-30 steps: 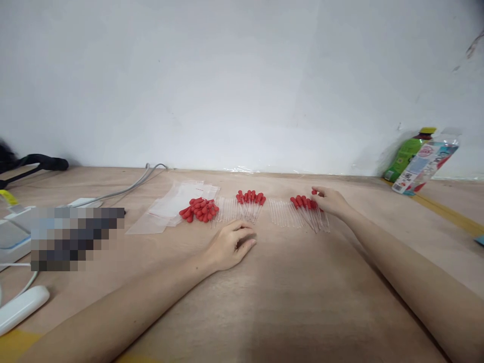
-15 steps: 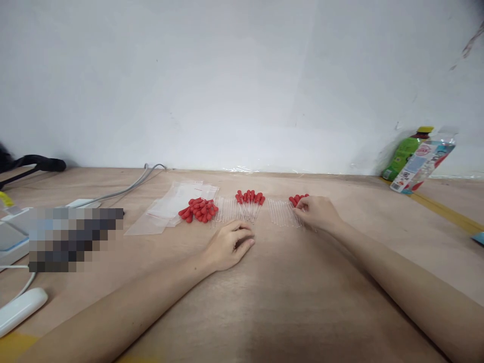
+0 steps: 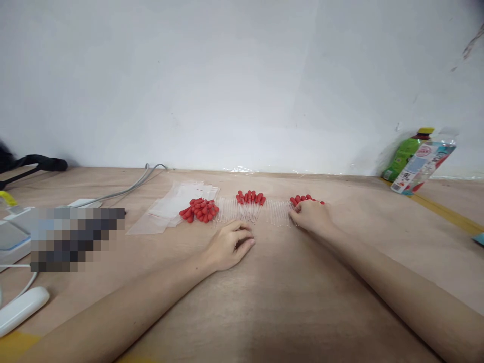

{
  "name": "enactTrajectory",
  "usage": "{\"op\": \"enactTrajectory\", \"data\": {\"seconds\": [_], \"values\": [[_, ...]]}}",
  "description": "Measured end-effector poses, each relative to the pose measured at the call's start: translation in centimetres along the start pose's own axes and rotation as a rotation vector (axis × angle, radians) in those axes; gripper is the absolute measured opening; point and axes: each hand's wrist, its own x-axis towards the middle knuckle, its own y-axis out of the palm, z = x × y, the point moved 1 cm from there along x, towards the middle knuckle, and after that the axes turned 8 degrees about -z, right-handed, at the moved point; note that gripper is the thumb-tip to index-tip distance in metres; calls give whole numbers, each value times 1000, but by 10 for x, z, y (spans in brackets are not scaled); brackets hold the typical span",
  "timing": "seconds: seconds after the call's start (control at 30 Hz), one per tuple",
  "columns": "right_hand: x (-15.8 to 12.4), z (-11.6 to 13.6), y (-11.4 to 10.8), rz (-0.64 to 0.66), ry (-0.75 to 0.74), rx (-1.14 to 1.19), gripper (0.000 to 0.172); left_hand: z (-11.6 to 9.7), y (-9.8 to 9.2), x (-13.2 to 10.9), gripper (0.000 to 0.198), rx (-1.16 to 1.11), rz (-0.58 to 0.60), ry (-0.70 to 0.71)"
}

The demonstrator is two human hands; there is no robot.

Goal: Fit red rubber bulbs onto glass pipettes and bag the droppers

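My left hand (image 3: pixel 230 246) rests on the table, fingers loosely bent and thumb apart, holding nothing. Just beyond it are loose red rubber bulbs (image 3: pixel 199 209), a row of thin clear tubes (image 3: pixel 227 209) and a fan of red-bulbed droppers (image 3: pixel 250 198). Over at the right, my right hand (image 3: pixel 312 216) is closed with its fingertips down at the edge of a second row of clear tubes (image 3: pixel 278 213). Whatever lies between those fingertips is hidden. Behind that hand, more red-bulbed droppers (image 3: pixel 302 197) show only their bulbs; the rest is covered.
Clear plastic bags (image 3: pixel 162 206) lie flat left of the bulbs. A grey cable (image 3: pixel 128 187) runs to white devices at the left, beside a blurred-out patch. Two bottles, one green (image 3: pixel 403 156) and one clear (image 3: pixel 423 166), lean at the back right near yellow tape (image 3: pixel 446 207).
My right hand has shifted slightly left and nearer to me, its fingertips going from the red bulbs to the clear tubes. More bulbs show behind it. My left hand stays still.
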Motion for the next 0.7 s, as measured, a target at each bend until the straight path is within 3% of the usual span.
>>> {"op": "enactTrajectory", "data": {"seconds": [0.23,0.37,0.5,0.7], "values": [[8,2,7,2,65,15,25,-2,1,0,16,52,-19,9],[8,4,7,-28,60,34,30,13,-11,9,15,322,-137,-96],[2,7,5,-147,1,132,32,40,-30,18,18,636,-211,-243],[-31,15,2,-400,-253,276,20,59,-37,19,23,796,-155,-277]]}}
